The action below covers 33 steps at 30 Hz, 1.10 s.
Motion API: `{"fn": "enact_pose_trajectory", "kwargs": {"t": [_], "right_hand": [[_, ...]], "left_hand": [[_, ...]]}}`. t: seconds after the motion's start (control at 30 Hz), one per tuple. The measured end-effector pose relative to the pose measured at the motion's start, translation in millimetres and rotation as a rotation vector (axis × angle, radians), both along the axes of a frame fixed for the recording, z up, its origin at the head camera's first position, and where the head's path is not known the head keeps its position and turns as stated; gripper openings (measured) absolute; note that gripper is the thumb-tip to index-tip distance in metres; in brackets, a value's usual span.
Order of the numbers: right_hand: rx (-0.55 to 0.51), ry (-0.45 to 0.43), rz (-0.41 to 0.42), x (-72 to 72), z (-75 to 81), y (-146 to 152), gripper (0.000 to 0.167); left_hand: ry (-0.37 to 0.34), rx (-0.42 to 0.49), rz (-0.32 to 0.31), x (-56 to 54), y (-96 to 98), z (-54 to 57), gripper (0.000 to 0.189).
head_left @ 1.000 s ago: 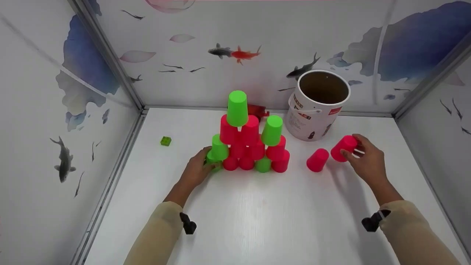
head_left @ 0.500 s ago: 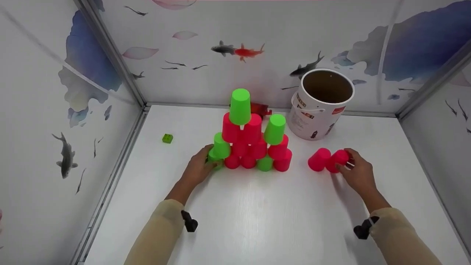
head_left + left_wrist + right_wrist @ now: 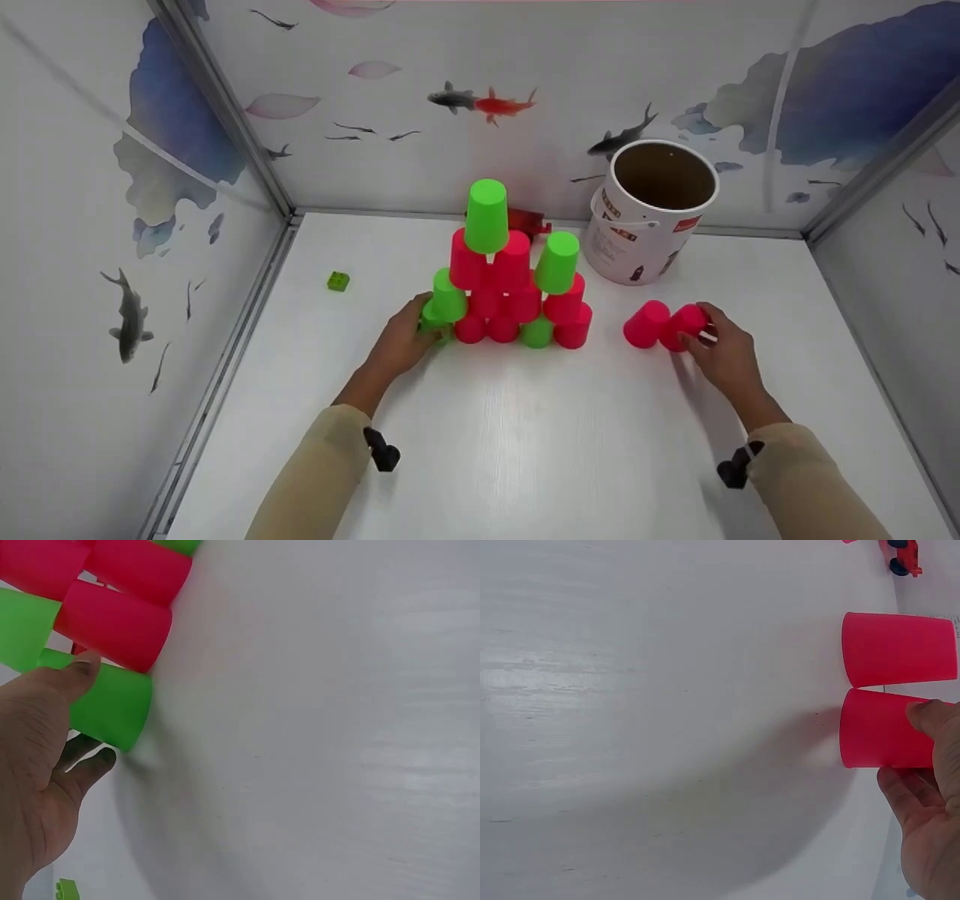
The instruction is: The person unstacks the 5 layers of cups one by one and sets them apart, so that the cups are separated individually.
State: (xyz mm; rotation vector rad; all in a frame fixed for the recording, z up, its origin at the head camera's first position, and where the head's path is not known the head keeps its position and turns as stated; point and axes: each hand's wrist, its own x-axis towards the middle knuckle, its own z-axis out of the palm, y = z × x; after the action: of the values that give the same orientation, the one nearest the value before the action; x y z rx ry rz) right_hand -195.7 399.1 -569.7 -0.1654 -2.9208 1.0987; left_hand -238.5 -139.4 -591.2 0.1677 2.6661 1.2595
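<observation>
Pink and green upside-down cups stand stacked in a stepped tower in the head view, with a green cup point(image 3: 487, 216) at its peak and another green cup point(image 3: 558, 262) on the right shoulder. At the tower's lower left corner, my left hand point(image 3: 403, 337) holds the bottom green cup point(image 3: 116, 705) between thumb and fingers. A second-row green cup point(image 3: 449, 296) rests above it. Off to the right, my right hand point(image 3: 726, 349) grips a pink cup point(image 3: 881, 731) by its sides. Close against that one stands another upside-down pink cup point(image 3: 900, 649).
A white bucket point(image 3: 611, 251) with a handle stands at the back right, behind the loose pink cups. Behind the tower sits a red toy point(image 3: 529, 223), partly hidden. A small green toy block point(image 3: 338, 281) lies on the left of the white table point(image 3: 525, 450). Printed walls enclose it.
My right hand has brought its pink cup left and toward me, down beside the other pink cup, and stays there over the last half second. The left hand keeps its place at the tower.
</observation>
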Motion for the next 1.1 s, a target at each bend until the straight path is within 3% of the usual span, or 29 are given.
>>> {"fn": "enact_pose_trajectory", "kwargs": {"t": [0.8,0.97,1.1], "right_hand": [[0.018,0.036,0.023,2.5,-5.4,-1,0.075],[0.067,0.026,0.032,3.2,5.4,0,0.078],[0.120,0.107,0.035,1.2,23.6,-4,0.075]], "left_hand": [[0.041,0.005,0.042,2.8,-1.1,-3.9,0.070],[0.067,-0.001,0.018,1.8,0.7,-5.2,0.070],[0.075,-0.009,0.009,2.3,1.1,-6.4,0.070]]}}
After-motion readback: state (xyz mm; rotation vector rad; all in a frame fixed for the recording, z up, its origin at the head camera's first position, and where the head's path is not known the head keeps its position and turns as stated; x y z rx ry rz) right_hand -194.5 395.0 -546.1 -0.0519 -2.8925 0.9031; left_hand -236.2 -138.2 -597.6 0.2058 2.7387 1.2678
